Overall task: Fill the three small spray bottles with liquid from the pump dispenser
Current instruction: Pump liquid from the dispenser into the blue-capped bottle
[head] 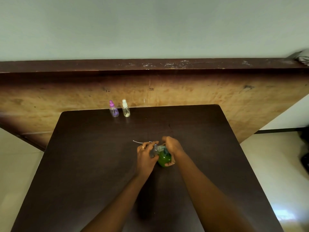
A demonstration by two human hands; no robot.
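A green pump dispenser (164,159) stands near the middle of the dark table (100,164). My right hand (172,145) wraps around it, fingers over the pump head and thumb under the body. My left hand (146,155) grips a small clear spray bottle (154,150) held against the pump's spout. Its cap with a thin white dip tube (139,141) lies on the table just behind my left hand. Two more spray bottles stand upright at the far edge: one with a purple cap (114,109) and one with a white cap (125,108).
A worn wooden board (184,91) rises behind the table's far edge. Pale floor shows to the left and right of the table, with dark objects (305,148) at the far right.
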